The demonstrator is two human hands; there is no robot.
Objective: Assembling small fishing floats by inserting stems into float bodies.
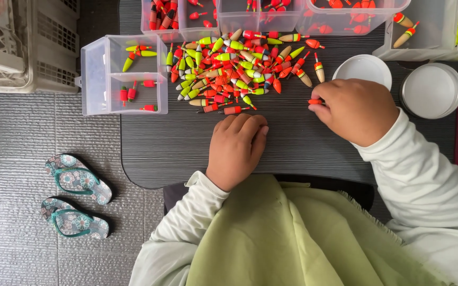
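The right hand (355,110) pinches a small orange float (314,101) at its fingertips, just right of the pile of floats (234,69) (red, yellow-green, orange). The left hand (236,148) rests palm-down, fingers together, empty, on the dark table (149,143), below the pile and right of a clear divided box (123,74).

Looks like home-based piecework spot, not factory. Low dark ribbed table (176,148) on grey textured floor mat (22,159), worker seated close w/ green cloth (271,238) over lap. Patterned flip-flops (75,201) kicked off beside table. Heap of small fishing floats (234,69), clear plastic sorting boxes (123,74), white crates (27,42) stacked at side.
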